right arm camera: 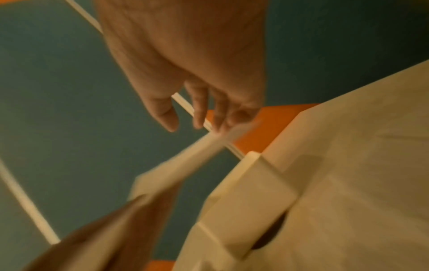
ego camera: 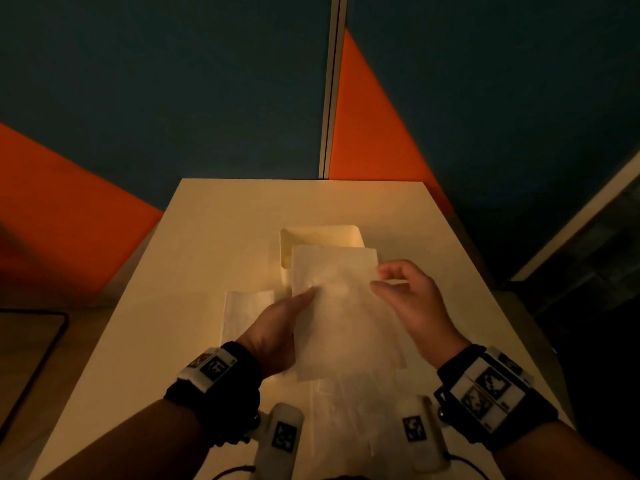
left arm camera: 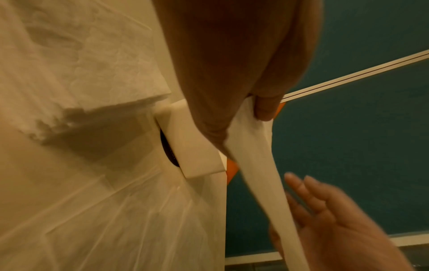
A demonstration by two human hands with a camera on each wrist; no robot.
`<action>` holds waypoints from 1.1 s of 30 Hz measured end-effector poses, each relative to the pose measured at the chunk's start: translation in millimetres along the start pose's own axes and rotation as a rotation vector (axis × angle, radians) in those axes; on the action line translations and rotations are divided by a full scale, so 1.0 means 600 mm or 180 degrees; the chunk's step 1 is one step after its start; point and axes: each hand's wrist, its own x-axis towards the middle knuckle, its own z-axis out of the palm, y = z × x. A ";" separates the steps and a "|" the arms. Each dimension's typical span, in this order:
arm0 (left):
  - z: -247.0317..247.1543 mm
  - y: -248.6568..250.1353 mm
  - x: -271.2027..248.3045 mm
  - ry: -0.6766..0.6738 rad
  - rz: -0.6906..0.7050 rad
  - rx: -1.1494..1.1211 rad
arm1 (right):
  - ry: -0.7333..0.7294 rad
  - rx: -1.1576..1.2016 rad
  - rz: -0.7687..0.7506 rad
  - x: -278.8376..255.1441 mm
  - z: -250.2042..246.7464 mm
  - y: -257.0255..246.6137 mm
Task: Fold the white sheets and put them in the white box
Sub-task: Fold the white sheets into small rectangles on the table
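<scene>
Dim, warm yellowish light throughout, soft shadows, wide-angle bending at the edges, and heavy motion blur in the right wrist view.

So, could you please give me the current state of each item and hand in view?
held sheet: lifted off the table, partly in front of the box, pinched by the left hand.
folded sheet: lying on the table left of the held one.
flat sheet: spread on the table near the person.
white box: open, upright on the table.
left hand: pinching the held sheet.
right hand: fingers loosely curled at the sheet's right edge; grip unclear.
</scene>
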 end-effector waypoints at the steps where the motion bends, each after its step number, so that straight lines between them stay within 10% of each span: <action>1: -0.002 0.002 -0.001 -0.0005 0.0012 0.0000 | 0.0009 -0.0022 0.0163 0.003 -0.008 0.004; 7: -0.003 0.007 -0.005 -0.0114 0.0025 0.0091 | -0.1227 0.0886 0.0911 -0.006 -0.031 0.016; 20: -0.034 0.042 -0.019 -0.0682 -0.0007 0.0720 | -0.0926 0.1270 0.0576 -0.005 -0.042 0.031; 33: -0.019 0.044 -0.026 -0.1059 -0.0237 0.1900 | -0.1820 0.0212 0.0197 -0.012 -0.025 0.004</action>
